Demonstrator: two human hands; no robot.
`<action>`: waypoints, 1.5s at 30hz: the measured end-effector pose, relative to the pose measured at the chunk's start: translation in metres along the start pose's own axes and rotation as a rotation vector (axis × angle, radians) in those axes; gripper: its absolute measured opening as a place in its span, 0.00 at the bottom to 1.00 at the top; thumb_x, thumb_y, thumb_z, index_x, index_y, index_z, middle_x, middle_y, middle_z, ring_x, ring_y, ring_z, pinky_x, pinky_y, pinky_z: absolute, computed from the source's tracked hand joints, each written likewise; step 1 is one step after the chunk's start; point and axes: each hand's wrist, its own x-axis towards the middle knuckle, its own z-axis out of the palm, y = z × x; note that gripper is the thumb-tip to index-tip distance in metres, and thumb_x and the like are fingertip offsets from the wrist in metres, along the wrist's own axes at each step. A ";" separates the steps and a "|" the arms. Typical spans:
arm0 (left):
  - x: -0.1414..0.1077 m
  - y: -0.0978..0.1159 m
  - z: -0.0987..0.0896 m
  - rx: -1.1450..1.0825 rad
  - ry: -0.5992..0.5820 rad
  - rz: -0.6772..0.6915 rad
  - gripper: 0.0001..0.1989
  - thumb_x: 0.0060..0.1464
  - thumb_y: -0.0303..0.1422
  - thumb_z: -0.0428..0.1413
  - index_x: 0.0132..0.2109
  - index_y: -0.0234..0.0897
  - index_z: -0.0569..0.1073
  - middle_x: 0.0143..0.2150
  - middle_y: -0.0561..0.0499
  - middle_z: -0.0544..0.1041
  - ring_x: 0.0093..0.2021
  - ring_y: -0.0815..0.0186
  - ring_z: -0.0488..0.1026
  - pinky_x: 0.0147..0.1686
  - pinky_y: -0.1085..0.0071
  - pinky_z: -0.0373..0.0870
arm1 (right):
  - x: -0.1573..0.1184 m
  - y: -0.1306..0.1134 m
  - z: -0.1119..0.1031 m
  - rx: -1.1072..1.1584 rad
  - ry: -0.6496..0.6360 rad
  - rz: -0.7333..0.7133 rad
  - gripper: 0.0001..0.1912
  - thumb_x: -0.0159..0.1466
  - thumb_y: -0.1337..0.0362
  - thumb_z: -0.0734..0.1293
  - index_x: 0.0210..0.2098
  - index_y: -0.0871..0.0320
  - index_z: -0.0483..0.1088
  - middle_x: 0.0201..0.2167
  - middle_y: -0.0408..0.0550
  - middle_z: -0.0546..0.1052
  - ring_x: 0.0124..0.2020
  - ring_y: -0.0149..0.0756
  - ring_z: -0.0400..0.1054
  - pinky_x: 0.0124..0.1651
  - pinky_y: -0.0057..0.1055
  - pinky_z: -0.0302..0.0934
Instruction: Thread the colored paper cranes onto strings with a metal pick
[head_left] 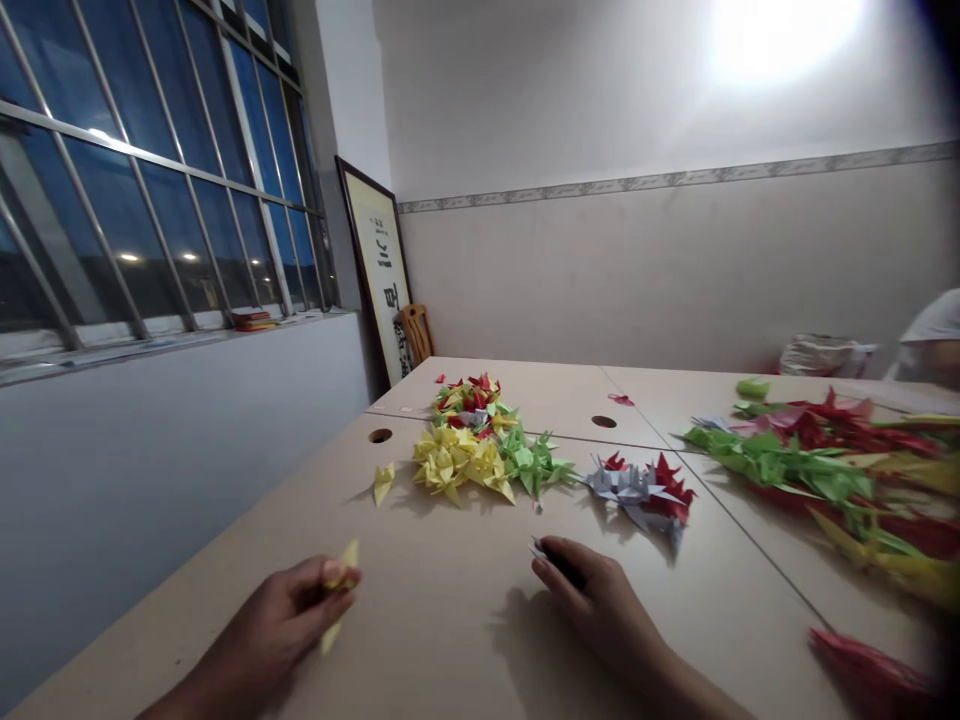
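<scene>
In my left hand [281, 615], a narrow yellow folded-paper piece [331, 636] is pinched between thumb and fingers. My right hand [600, 600] is closed just above the table, with thin pale tips poking out past the fingertips. A dark patch shows inside its grip, and what it holds is too small and hidden to name. Ahead of both hands lie yellow paper cranes [457, 465] in a heap, with green paper cranes [536, 460] touching them on the right. A single yellow crane [383, 484] stands apart on the left. Grey paper cranes [626, 487] and red ones [670, 485] cluster beyond my right hand.
Behind the yellow heap is a mixed pile [469, 395]. A large blurred pile of coloured paper cranes [787, 465] spreads along the right, with a red paper bundle [870, 668] nearer. The table [435, 600] has round holes and seams. Another person's sleeve [934, 325] appears far right.
</scene>
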 end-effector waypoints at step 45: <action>0.078 0.055 0.171 -0.487 -0.345 0.129 0.12 0.45 0.30 0.54 0.39 0.32 0.73 0.36 0.46 0.75 0.38 0.64 0.71 0.40 0.70 0.66 | 0.007 -0.002 -0.003 0.153 -0.024 0.065 0.12 0.60 0.60 0.58 0.31 0.59 0.71 0.26 0.45 0.74 0.30 0.35 0.67 0.34 0.24 0.58</action>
